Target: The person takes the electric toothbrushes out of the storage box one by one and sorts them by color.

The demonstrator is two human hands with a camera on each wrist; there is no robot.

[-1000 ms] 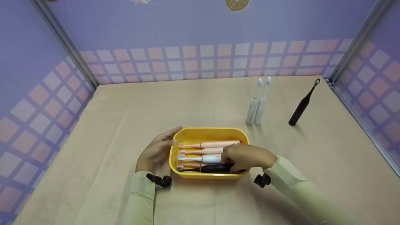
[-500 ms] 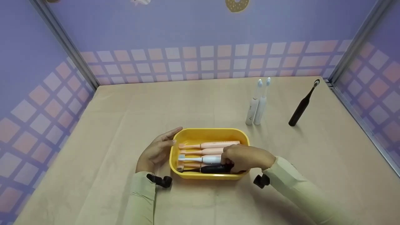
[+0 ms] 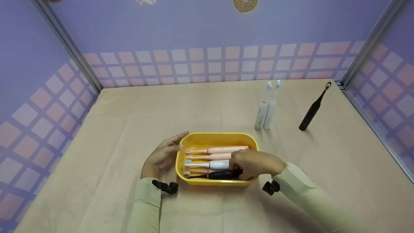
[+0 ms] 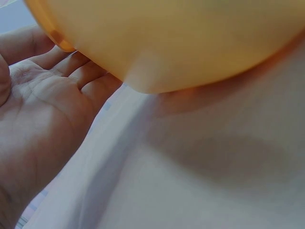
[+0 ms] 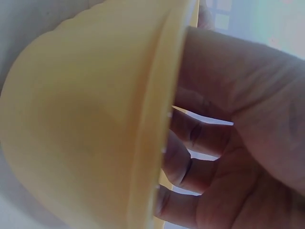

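Observation:
In the head view, a yellow plastic tub (image 3: 220, 183) holds several electric toothbrushes lying side by side, heads to the left. Among them are a pink toothbrush (image 3: 223, 149), a white toothbrush (image 3: 217, 165) and a black toothbrush (image 3: 221, 175). My left hand (image 3: 161, 155) holds the tub's left end, thumb at the rim; the left wrist view shows its fingers passing behind the wall. Over the right rim reaches my right hand (image 3: 255, 162), its curled fingers at the handle of the black toothbrush, which they appear to pinch. That hand hides several handle ends.
Two white toothbrushes (image 3: 260, 115) stand upright close together behind the tub to the right. Farther right stands a dark toothbrush (image 3: 310, 115). Purple walls with a tile pattern (image 3: 214, 66) bound the cloth-covered table (image 3: 145, 106) at the back and sides.

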